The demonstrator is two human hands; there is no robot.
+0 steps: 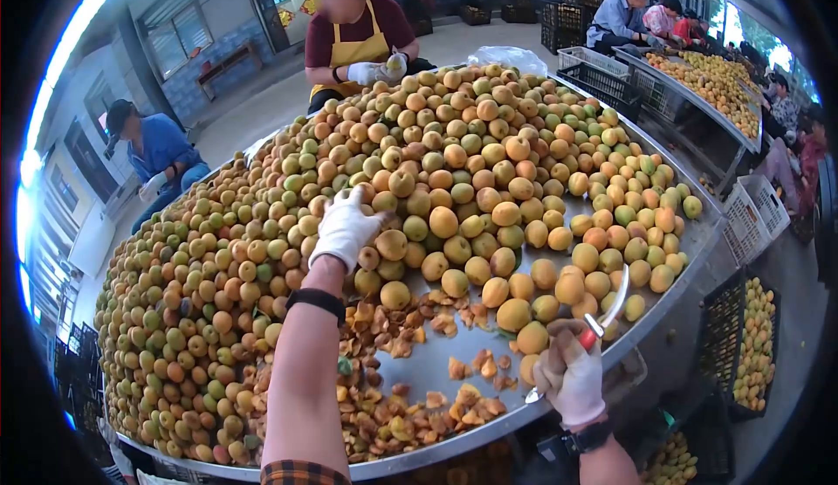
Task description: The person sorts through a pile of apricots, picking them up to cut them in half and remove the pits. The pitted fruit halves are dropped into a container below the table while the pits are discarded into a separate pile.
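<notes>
A big heap of orange and green apricots (436,162) covers the metal table (419,367). My left hand (345,230), in a white glove, reaches onto the heap with its fingers spread among the fruit and holds nothing. Near the table's front right rim, my right hand (572,371), in a stained white glove, is closed around a knife with a red handle. The knife's curved blade (618,297) points up and to the right beside whole apricots. Cut apricot pieces (397,428) lie between my hands and along the front of the table.
Across the table a person in a yellow apron (358,44) holds a fruit; another in blue (161,149) sits at the left. More people sit round a second table (711,92) at the right. Crates, one white (755,219) and one black with fruit (740,337), stand at the right.
</notes>
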